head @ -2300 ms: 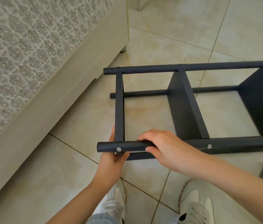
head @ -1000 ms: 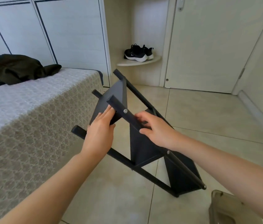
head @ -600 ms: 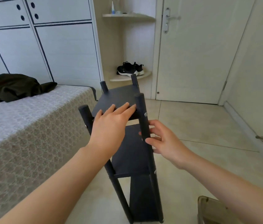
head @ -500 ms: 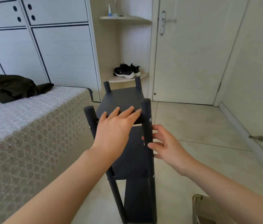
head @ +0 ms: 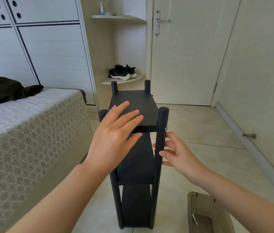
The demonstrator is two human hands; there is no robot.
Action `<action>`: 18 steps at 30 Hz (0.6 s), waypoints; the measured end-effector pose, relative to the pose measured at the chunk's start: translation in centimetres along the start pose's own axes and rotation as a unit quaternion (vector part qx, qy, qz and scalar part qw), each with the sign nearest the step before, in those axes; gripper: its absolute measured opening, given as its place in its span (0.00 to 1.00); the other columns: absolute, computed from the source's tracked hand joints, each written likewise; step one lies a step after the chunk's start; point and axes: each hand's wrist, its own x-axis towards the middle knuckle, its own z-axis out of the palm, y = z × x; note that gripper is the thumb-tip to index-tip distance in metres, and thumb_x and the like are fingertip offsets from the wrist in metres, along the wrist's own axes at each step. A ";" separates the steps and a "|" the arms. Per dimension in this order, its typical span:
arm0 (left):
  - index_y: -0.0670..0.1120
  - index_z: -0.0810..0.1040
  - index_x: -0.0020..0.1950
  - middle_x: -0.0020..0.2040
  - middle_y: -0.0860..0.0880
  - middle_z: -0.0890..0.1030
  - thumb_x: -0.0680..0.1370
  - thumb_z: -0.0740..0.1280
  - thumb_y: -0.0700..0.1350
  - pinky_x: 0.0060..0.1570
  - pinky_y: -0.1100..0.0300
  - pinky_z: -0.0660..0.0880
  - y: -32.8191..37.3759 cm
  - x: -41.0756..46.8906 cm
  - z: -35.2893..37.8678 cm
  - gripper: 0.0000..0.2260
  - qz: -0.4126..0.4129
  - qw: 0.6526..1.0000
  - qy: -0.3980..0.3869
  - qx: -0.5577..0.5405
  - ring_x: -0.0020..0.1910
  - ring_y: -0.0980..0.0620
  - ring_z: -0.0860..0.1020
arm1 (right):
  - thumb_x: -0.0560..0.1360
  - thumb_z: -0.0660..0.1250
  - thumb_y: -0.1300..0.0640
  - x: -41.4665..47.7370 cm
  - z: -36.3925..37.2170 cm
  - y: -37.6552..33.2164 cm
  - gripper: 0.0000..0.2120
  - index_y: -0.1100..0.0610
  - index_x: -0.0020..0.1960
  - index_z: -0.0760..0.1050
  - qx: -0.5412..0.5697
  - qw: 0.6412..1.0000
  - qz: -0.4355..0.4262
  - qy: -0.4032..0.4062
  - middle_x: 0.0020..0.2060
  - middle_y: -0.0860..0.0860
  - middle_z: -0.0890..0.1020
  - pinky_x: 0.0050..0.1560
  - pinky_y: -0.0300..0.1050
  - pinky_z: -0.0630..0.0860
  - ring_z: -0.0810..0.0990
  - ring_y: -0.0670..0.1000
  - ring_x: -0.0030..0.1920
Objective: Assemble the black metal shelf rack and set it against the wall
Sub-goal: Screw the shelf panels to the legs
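Since the rack [head: 137, 163] stands upright, the right hand [head: 178, 153] sits nearer, open grip touching its near-right post [head: 162, 121]; left hand [head: 114, 137] hovers flat and empty over the top shelf [head: 141, 100].

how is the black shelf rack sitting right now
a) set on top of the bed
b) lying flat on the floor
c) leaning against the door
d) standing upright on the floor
d: the black shelf rack stands upright with its post feet on the tiled floor, next to the bed and not on it, and well short of the door.
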 end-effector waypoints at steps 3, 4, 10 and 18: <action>0.45 0.75 0.72 0.70 0.53 0.75 0.77 0.72 0.45 0.76 0.59 0.60 -1.3 -0.7 -0.8 0.23 -0.078 0.993 0.057 -0.074 0.76 0.52 0.65 | 0.80 0.63 0.64 -0.1 0.0 0.2 0.19 0.44 0.64 0.67 -0.007 1.000 -0.003 -0.004 0.59 0.45 0.80 0.57 0.46 0.79 0.80 0.47 0.59; 0.50 0.70 0.76 0.72 0.59 0.71 0.76 0.73 0.47 0.75 0.67 0.57 -1.7 -1.0 -1.0 0.28 -0.144 0.981 0.059 -0.117 0.76 0.58 0.63 | 0.80 0.63 0.64 0.0 -0.1 0.2 0.19 0.44 0.64 0.67 -0.007 1.000 -0.004 -0.005 0.59 0.45 0.80 0.58 0.47 0.79 0.80 0.47 0.59; 0.64 0.55 0.80 0.66 0.73 0.70 0.71 0.79 0.45 0.66 0.71 0.66 -4.3 -4.1 0.1 0.46 -0.350 0.893 -0.023 -0.283 0.68 0.69 0.69 | 0.80 0.64 0.64 0.2 -0.3 0.5 0.19 0.41 0.59 0.68 0.003 1.000 -0.008 -0.003 0.56 0.42 0.82 0.49 0.38 0.81 0.82 0.45 0.54; 0.51 0.77 0.56 0.48 0.52 0.87 0.74 0.74 0.33 0.54 0.60 0.82 -5.2 -6.7 1.2 0.18 -0.431 0.803 -0.237 -0.336 0.49 0.55 0.85 | 0.77 0.70 0.57 0.8 0.0 0.2 0.15 0.46 0.60 0.70 -0.010 1.000 -0.019 -0.012 0.53 0.45 0.83 0.53 0.48 0.82 0.84 0.47 0.51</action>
